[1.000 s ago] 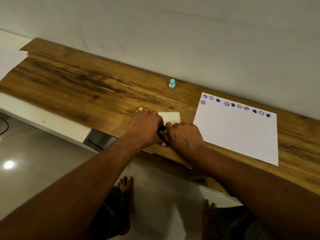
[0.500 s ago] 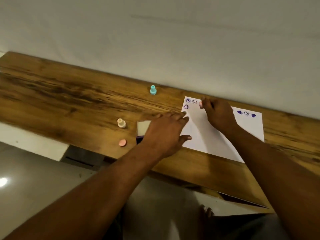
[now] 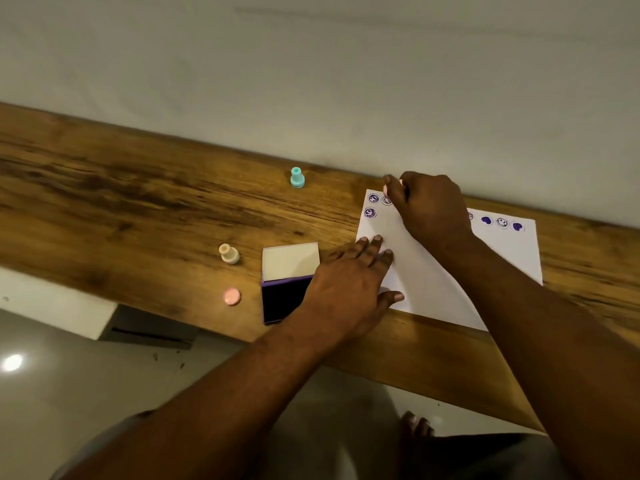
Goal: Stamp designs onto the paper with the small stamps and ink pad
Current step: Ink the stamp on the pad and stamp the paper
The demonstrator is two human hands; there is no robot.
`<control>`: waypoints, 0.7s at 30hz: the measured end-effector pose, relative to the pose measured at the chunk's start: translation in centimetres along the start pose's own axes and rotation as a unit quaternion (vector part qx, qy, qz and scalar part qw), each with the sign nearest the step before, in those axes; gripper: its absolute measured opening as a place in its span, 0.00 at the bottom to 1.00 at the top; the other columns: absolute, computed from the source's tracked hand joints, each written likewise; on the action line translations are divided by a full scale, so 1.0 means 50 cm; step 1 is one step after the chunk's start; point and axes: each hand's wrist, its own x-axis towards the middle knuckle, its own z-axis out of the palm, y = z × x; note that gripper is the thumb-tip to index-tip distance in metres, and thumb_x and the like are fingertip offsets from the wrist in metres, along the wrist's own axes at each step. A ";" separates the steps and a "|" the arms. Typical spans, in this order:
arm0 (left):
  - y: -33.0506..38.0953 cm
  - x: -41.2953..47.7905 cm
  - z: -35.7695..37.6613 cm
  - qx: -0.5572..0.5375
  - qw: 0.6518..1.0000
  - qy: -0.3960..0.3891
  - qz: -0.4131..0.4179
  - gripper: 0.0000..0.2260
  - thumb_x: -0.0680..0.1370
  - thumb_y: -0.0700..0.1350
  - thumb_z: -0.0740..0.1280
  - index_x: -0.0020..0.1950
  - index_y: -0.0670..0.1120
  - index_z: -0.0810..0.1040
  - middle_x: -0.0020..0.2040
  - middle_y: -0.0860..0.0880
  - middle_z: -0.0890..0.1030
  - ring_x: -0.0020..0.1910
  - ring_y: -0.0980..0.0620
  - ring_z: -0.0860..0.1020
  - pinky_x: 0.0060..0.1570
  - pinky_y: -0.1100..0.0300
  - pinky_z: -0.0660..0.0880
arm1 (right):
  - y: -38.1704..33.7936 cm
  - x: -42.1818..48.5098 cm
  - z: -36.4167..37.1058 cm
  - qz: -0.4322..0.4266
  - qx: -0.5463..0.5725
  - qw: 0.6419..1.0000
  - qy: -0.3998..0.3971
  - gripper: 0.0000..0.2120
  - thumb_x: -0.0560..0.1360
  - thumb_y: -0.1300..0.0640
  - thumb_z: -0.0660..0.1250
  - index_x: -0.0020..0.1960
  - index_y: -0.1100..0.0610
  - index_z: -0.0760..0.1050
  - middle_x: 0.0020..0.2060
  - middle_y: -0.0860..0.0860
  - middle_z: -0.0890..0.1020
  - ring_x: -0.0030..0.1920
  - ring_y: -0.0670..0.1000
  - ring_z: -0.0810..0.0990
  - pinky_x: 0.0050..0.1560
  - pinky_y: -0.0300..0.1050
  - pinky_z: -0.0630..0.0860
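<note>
The white paper sheet [image 3: 436, 271] is pressed by the left hand's [image 3: 349, 289] straight fingers. That hand partly hides the purple ink pad [image 3: 282, 301] at the sheet's 9 o'clock. A small pink stamp [image 3: 400, 183] is pinched by the right hand [image 3: 433, 206] at 11 o'clock.

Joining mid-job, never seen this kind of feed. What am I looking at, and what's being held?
No machine here: a person works bare-handed, filmed by one camera on their head, looking down. On the brown wooden tabletop lie a white paper sheet with purple smiley and heart prints, an open purple ink pad, a teal plastic stamp, a cream plastic stamp and a round pink cap. The left hand presses flat on the paper; the right hand pinches a small pink stamp at the sheet's far edge.
</note>
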 end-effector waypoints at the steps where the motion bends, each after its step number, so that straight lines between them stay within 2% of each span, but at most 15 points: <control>1: 0.000 0.001 0.000 -0.006 1.000 -0.001 -0.002 0.34 0.84 0.68 0.51 0.86 0.53 0.51 0.87 0.50 0.48 0.85 0.47 0.49 0.81 0.45 0.49 | -0.003 0.007 -0.004 -0.011 -0.014 1.000 0.022 0.26 0.85 0.41 0.55 0.43 0.59 0.79 0.35 0.60 0.83 0.37 0.63 0.79 0.37 0.47 0.66; 5: -0.002 0.005 -0.001 -0.012 1.000 -0.005 -0.001 0.34 0.84 0.67 0.52 0.86 0.53 0.52 0.87 0.50 0.48 0.85 0.47 0.49 0.82 0.45 0.50 | -0.017 0.012 -0.023 -0.040 -0.094 0.990 0.096 0.25 0.84 0.42 0.55 0.41 0.59 0.77 0.30 0.58 0.80 0.31 0.64 0.78 0.33 0.46 0.62; 6: -0.003 0.005 0.000 -0.014 1.000 -0.002 0.001 0.33 0.85 0.67 0.52 0.86 0.53 0.52 0.87 0.50 0.48 0.85 0.47 0.49 0.81 0.45 0.50 | -0.019 0.004 -0.017 -0.047 -0.109 0.989 0.084 0.24 0.84 0.43 0.56 0.41 0.59 0.77 0.30 0.59 0.80 0.32 0.64 0.79 0.33 0.47 0.63; 8: -0.005 0.006 0.004 -0.012 1.000 0.006 0.005 0.33 0.85 0.66 0.52 0.86 0.52 0.52 0.87 0.49 0.49 0.85 0.47 0.48 0.81 0.47 0.48 | -0.027 -0.018 0.012 -0.043 -0.137 0.990 -0.011 0.22 0.85 0.44 0.57 0.47 0.60 0.78 0.37 0.62 0.83 0.39 0.65 0.82 0.36 0.49 0.66; 9: -0.006 0.006 0.005 -0.014 1.000 0.006 0.006 0.34 0.85 0.66 0.52 0.86 0.52 0.52 0.87 0.48 0.49 0.85 0.47 0.48 0.81 0.48 0.48 | -0.032 -0.027 0.031 -0.028 -0.156 0.985 -0.065 0.22 0.85 0.45 0.55 0.52 0.60 0.78 0.42 0.62 0.84 0.43 0.65 0.83 0.38 0.50 0.66; 11: -0.004 0.006 0.007 -0.027 1.000 -0.003 0.006 0.34 0.84 0.66 0.53 0.86 0.52 0.51 0.87 0.48 0.48 0.85 0.46 0.48 0.81 0.47 0.47 | -0.037 -0.036 0.052 -0.028 -0.213 0.970 -0.112 0.20 0.86 0.46 0.54 0.55 0.60 0.78 0.47 0.60 0.85 0.47 0.63 0.84 0.40 0.49 0.64; 14: -0.004 0.008 0.006 -0.040 0.999 -0.027 0.006 0.35 0.84 0.66 0.54 0.86 0.52 0.48 0.87 0.48 0.46 0.85 0.46 0.46 0.81 0.47 0.44 | -0.050 -0.029 0.048 -0.032 -0.276 0.953 -0.120 0.18 0.85 0.49 0.55 0.53 0.59 0.79 0.46 0.58 0.85 0.46 0.61 0.85 0.39 0.48 0.64; 21: -0.001 0.006 -0.001 -0.047 0.998 -0.038 -0.001 0.36 0.85 0.67 0.51 0.87 0.51 0.45 0.87 0.48 0.44 0.85 0.45 0.45 0.82 0.44 0.45 | -0.053 -0.032 0.046 -0.010 -0.257 0.957 -0.137 0.21 0.86 0.48 0.51 0.57 0.61 0.77 0.50 0.61 0.84 0.50 0.63 0.84 0.40 0.48 0.66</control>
